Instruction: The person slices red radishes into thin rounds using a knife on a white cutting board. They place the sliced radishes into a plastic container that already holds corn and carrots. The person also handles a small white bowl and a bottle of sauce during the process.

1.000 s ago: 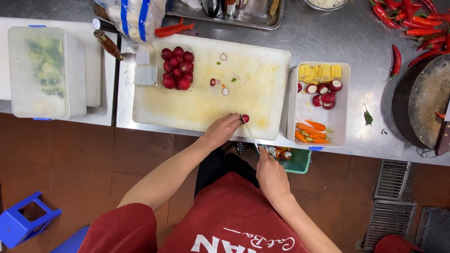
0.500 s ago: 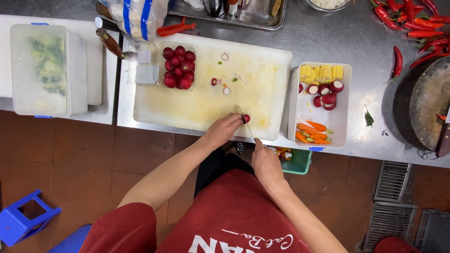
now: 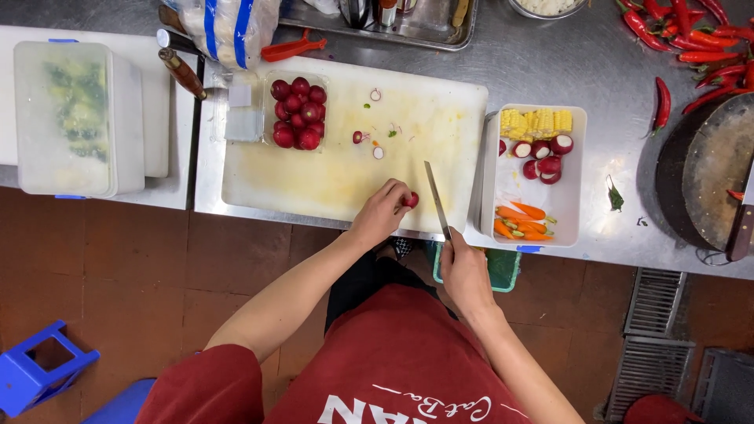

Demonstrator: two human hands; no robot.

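Left hand (image 3: 382, 213) is pinching a radish (image 3: 411, 199) on the cutting board (image 3: 330, 173); right hand (image 3: 463, 271) is gripping the knife (image 3: 437, 200). Fingertips should probably be curling back from that blade.

Cutting board (image 3: 338, 169): white, yellow-stained. On it, radishes (image 3: 299, 112): deep red. Right of board, white tray (image 3: 572, 228): yellow corn (image 3: 536, 122), orange carrots (image 3: 522, 221).

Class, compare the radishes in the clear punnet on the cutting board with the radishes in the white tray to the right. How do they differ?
The punnet radishes are whole, all dark red skin; the tray radishes are cut, showing white flesh. The punnet radishes are piled close and fill their container, while the tray radishes are fewer and share theirs with corn and carrots. Both are small, round and red-skinned.
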